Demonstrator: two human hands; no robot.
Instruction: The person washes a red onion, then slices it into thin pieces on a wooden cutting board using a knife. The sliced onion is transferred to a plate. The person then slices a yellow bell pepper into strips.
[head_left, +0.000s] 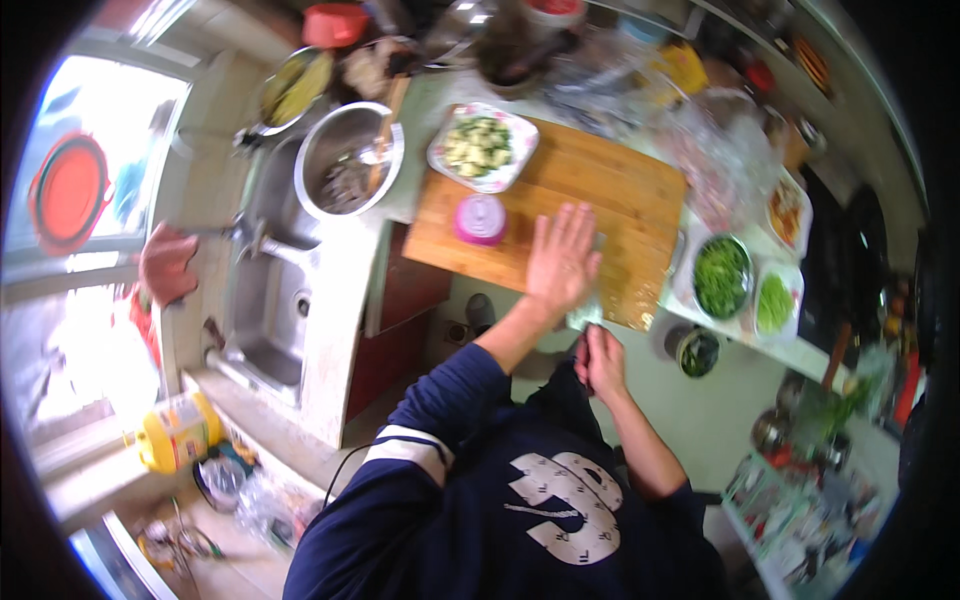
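My right hand (600, 364) grips the dark handle of a kitchen knife (586, 313) at the near edge of a wooden cutting board (637, 195). The knife's wide blade is pale with reflections. My left hand (561, 262) lies palm down, fingers stretched away from me, over the blade and hides much of it. Whether anything lies under the blade cannot be seen. To the left of that hand, a round pink-purple container (481, 220) with a pale top sits on the board. Behind it, a patterned square bowl (523, 142) holds chopped pale and green vegetable pieces.
At left, a steel basin (306, 176) stands beside the sink (262, 330). Right of the board are a bowl of cut greens (721, 276), a white dish (793, 319) and plastic bags (720, 165). A bin (694, 352) stands on the floor below.
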